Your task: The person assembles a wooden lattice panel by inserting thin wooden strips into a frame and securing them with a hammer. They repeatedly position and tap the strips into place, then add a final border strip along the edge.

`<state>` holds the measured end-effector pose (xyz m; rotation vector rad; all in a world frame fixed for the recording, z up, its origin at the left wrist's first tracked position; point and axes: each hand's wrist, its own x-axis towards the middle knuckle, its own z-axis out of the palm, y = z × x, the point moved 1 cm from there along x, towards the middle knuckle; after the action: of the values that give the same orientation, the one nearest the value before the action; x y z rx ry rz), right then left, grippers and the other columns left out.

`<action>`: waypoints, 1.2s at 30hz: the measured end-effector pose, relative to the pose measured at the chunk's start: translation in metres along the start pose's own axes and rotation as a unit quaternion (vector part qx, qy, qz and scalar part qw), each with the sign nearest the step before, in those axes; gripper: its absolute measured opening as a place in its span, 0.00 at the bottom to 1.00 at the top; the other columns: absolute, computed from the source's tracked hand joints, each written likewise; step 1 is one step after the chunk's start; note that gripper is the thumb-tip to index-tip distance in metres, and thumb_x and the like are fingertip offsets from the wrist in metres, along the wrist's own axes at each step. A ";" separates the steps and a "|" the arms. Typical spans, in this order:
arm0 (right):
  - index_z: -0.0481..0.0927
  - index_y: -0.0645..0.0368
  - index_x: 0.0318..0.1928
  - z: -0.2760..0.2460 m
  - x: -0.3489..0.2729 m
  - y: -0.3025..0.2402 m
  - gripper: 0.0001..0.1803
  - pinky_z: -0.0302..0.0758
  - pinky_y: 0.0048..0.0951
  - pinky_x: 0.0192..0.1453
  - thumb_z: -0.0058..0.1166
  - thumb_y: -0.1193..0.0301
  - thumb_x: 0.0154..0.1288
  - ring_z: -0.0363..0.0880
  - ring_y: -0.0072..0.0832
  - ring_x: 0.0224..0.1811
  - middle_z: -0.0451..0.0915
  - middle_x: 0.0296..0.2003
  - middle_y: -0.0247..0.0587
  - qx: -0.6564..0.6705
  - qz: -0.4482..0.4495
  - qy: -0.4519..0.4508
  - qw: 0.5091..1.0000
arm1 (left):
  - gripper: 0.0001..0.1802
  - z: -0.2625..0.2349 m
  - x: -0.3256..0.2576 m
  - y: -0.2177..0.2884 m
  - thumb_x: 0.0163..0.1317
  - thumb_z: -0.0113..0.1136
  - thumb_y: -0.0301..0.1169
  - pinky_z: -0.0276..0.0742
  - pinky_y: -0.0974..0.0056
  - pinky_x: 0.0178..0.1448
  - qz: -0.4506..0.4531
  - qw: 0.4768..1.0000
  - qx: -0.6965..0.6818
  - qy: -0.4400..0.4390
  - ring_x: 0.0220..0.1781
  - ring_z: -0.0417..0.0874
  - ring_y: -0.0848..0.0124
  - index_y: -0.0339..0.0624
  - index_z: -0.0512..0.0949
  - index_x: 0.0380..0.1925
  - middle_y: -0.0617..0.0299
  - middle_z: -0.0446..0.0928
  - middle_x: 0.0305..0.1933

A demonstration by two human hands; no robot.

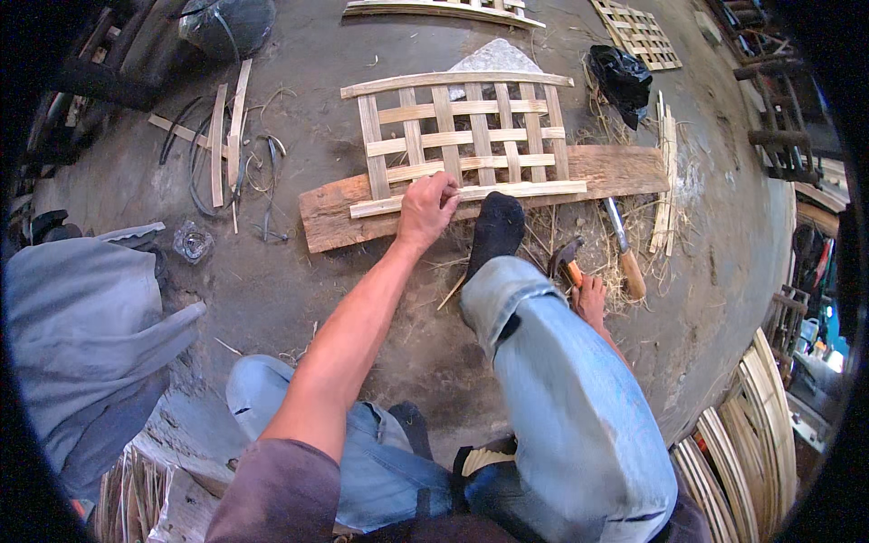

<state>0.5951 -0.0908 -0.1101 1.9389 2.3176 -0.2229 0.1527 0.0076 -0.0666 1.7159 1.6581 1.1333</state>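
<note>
A lattice panel of interlaced pale wood strips (444,138) rests with its lower edge on a rough wooden plank (625,169). Above that plank, at the panel's bottom rail (534,189), my left hand (429,208) is closed with thumb and fingertips pinched together; anything between them is too small to make out. My foot in a black sock (498,226) presses near the rail, just right of that hand. Low on the right, beside my raised knee, my right hand (590,299) grips a hammer (571,268) by its orange handle, the knee hiding part of the forearm.
A wooden-handled knife (623,249) lies right of the hammer among shavings. Loose strips (665,181) and a black plastic bag (621,83) are farther right. More lattice panels (638,34) lie at the back. Strips and dark straps (217,149) are scattered left, near a glass ashtray (193,242).
</note>
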 end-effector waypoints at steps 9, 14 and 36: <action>0.70 0.58 0.53 -0.001 -0.002 0.001 0.23 0.66 0.49 0.52 0.61 0.67 0.60 0.67 0.50 0.47 0.68 0.45 0.52 0.034 0.002 -0.021 0.999 | 0.14 -0.001 -0.003 0.001 0.51 0.70 0.27 0.75 0.56 0.43 -0.007 1.000 0.000 -0.002 0.35 0.83 0.59 0.45 0.76 0.37 0.60 0.82 0.30; 0.70 0.59 0.52 -0.010 -0.002 0.006 0.20 0.67 0.49 0.52 0.58 0.67 0.63 0.68 0.51 0.48 0.68 0.45 0.52 0.042 0.037 -0.054 0.997 | 0.13 0.003 -0.003 0.005 0.51 0.69 0.27 0.75 0.56 0.43 -0.015 1.000 0.003 -0.013 0.36 0.83 0.59 0.45 0.77 0.36 0.60 0.82 0.30; 0.72 0.64 0.54 -0.189 0.199 -0.239 0.19 0.74 0.47 0.36 0.44 0.61 0.75 0.78 0.54 0.30 0.80 0.33 0.55 0.387 0.077 0.135 0.909 | 0.15 0.011 -0.002 0.002 0.51 0.70 0.25 0.75 0.54 0.42 0.016 1.000 -0.021 0.015 0.34 0.81 0.57 0.45 0.75 0.37 0.61 0.81 0.29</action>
<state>0.3263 0.0952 0.0498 2.6235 2.4419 -1.0627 0.1629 0.0074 -0.0707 1.7137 1.6180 1.2059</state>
